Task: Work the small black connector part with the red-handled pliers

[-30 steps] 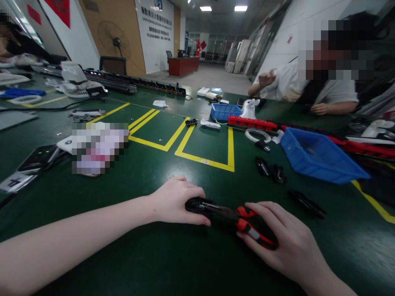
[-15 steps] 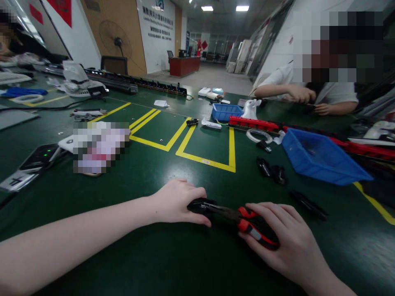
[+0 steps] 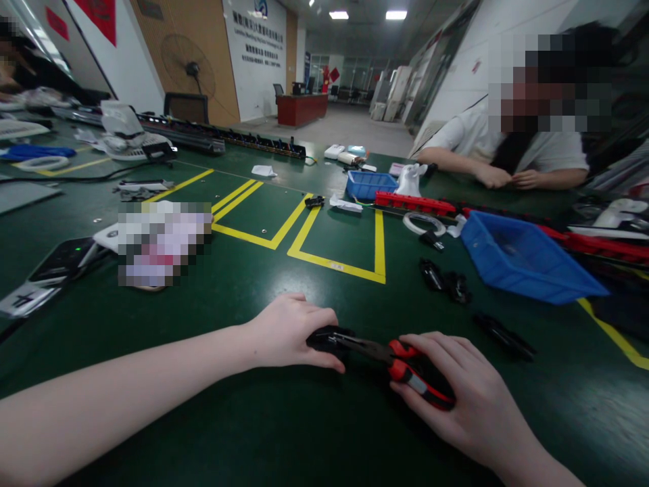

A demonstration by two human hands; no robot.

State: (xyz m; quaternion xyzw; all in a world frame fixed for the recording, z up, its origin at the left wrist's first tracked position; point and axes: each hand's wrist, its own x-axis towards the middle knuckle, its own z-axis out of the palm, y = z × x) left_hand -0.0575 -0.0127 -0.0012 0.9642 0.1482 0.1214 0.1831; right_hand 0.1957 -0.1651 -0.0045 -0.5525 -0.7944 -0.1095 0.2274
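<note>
My left hand grips a small black part between thumb and fingers, low in the middle of the head view. My right hand is wrapped round the red and black handles of the pliers. The long metal jaws point left and meet the black part; their tips are hard to make out against it. More black parts lie beyond my right hand, and a longer black piece rests close to its fingers.
A large blue bin stands at the right, a smaller blue basket farther back. Yellow tape marks the green table. A phone lies at the left. Across the table, a person in white sleeves rests both hands near the edge.
The person across the table has brought their hands lower and closer together. My hands, the pliers and the black part hold nearly the same position.
</note>
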